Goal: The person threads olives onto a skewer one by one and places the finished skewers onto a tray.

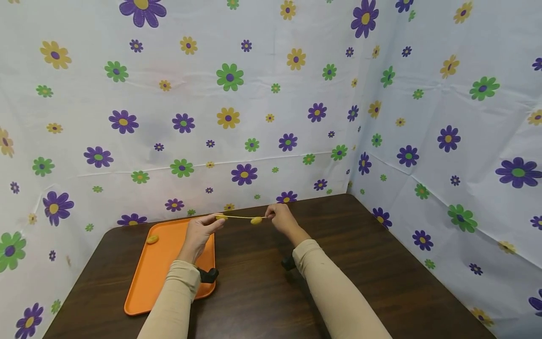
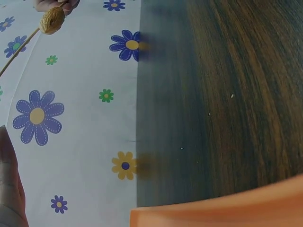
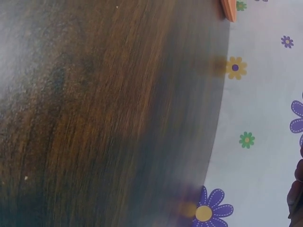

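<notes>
A thin yellow cord (image 1: 241, 217) stretches nearly level between my two hands, above the table. My left hand (image 1: 198, 234) pinches a yellow oval piece (image 1: 221, 216) at the cord's left end, over the tray's far right corner. Close to the other end, a second oval piece (image 1: 256, 220) sits on the cord; in the left wrist view this wrinkled piece (image 2: 52, 20) looks threaded on it. The fingertips of my right hand (image 1: 282, 219) pinch the cord's right end just beyond that piece. In the right wrist view only some fingers (image 3: 296, 191) show at the edge.
An orange tray (image 1: 154, 278) lies on the left of the dark wooden table (image 1: 250, 292), partly behind my left forearm. Another yellow oval piece (image 1: 152, 239) rests near its far left corner. A flower-patterned sheet (image 1: 254, 94) hangs behind the table and along its right side.
</notes>
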`<state>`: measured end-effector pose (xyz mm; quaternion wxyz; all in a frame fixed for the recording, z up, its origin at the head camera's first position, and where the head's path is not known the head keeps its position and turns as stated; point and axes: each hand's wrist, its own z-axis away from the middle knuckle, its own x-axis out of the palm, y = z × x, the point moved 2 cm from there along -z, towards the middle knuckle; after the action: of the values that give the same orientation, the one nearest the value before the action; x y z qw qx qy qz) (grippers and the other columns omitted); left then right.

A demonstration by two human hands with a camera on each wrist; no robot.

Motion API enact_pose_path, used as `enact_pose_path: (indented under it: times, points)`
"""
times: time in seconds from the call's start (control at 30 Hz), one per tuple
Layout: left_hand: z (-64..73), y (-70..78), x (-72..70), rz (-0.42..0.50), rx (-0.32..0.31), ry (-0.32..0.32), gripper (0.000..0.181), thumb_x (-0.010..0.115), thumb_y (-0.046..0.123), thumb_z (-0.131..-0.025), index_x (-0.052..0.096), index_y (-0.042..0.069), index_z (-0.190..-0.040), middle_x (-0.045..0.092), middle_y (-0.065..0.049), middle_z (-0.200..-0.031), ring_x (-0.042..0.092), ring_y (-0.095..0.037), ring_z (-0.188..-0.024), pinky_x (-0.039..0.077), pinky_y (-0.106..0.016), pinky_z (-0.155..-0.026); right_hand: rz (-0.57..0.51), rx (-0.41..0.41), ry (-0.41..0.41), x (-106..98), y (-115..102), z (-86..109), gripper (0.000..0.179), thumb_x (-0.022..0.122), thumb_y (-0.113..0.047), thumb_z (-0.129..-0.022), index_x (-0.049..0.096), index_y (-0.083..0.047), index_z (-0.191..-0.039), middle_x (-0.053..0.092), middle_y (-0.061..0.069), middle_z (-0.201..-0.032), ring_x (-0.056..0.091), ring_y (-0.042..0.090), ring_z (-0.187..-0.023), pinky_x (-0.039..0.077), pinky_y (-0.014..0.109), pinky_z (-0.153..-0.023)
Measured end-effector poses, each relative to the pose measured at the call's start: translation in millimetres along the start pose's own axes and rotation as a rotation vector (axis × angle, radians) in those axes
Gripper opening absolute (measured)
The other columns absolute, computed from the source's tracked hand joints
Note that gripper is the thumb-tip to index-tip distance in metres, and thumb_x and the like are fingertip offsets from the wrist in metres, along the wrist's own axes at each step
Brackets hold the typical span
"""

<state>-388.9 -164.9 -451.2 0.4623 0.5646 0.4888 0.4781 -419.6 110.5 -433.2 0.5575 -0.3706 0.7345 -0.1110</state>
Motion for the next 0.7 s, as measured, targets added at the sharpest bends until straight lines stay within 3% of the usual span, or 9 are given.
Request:
enact_pose_path:
  times: [0.47, 0.7]
  points:
    - [0.4, -0.1, 7.0, -0.05, 0.009, 0.011, 0.042, 0.076, 0.013, -0.093, 0.066, -0.011, -0.126, 0.073, -0.002, -0.103, 0.073, -0.009, -0.085, 0.059, -0.028, -0.085, -0.021, 0.013, 0.002, 1, -2, -0.4, 0.037, 0.052, 0.029, -0.077, 0.072, -0.003, -0.079, 0.07, 0.007, -0.083, 0.061, 0.018, -0.08, 0.055, 0.029, -0.069]
    - [-1.5, -0.1, 10.8, -0.02, 0.027, 0.009, 0.04, 0.075, 0.008, -0.093, 0.065, -0.013, -0.125, 0.073, -0.001, -0.101, 0.073, -0.011, -0.083, 0.058, -0.037, -0.09, -0.039, 0.017, 0.016, 2, -2, -0.3, 0.037, 0.052, 0.028, -0.078, 0.072, -0.003, -0.078, 0.07, 0.007, -0.083, 0.061, 0.018, -0.08, 0.056, 0.03, -0.069]
